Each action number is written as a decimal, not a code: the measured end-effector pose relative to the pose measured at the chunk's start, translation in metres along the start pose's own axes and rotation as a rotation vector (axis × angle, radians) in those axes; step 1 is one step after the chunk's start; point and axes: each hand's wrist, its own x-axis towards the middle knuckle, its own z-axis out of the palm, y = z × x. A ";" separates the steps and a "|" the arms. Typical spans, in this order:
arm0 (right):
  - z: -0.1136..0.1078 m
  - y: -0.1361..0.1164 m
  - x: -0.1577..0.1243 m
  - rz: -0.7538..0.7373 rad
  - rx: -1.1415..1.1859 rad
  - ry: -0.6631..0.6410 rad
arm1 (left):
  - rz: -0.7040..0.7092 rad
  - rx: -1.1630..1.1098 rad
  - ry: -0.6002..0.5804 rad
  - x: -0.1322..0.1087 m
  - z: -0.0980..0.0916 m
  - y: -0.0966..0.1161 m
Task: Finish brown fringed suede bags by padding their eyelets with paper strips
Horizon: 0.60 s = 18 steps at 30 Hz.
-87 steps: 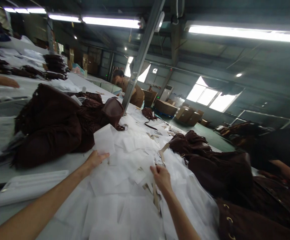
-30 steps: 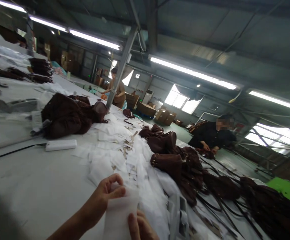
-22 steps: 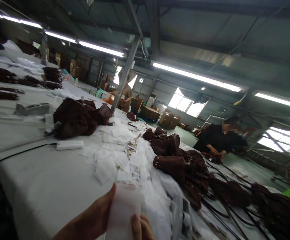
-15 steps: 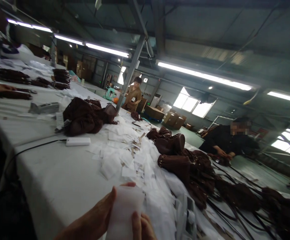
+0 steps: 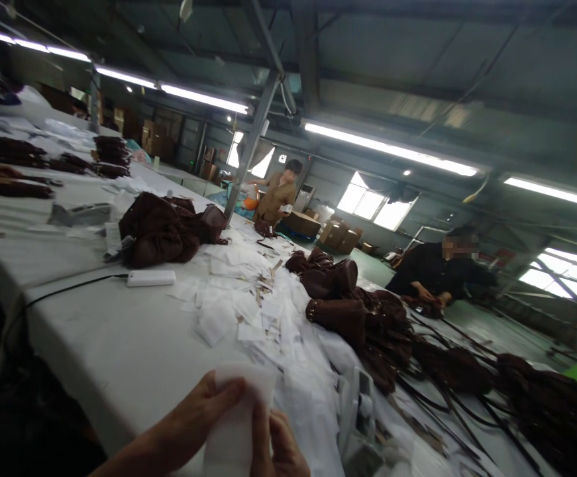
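Note:
Both of my hands hold one thin white sheet [image 5: 236,424] at the bottom of the view, near the table's front edge. My left hand [image 5: 196,414] pinches its upper left side with thumb and fingers. My right hand [image 5: 273,447] grips its right edge, thumb laid on the sheet. Beyond them lies a scatter of several more white sheets [image 5: 238,298] with tan strips among them. A long row of dark brown bags [image 5: 362,318] runs along the right side of the white table [image 5: 119,338].
A heap of brown bags [image 5: 161,228] lies at mid left, a white power strip [image 5: 152,278] with a black cord in front of it. Two other people [image 5: 434,275] work at the far side and far end. A steel post [image 5: 251,142] rises from the table.
My hands left the sheet pile and drew back to the table's edge with one white sheet between them. In the last half second my left fingers curled onto its top.

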 end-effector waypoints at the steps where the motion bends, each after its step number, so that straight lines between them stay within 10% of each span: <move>1: -0.001 0.000 0.000 0.008 0.045 -0.033 | 0.010 -0.029 0.030 0.003 0.002 0.005; 8: -0.028 0.018 0.019 0.035 -0.051 -0.447 | 0.161 -0.230 0.221 0.027 -0.002 0.044; 18: -0.029 -0.022 0.037 -0.024 0.026 -0.537 | 0.112 -0.230 0.205 0.014 0.013 0.001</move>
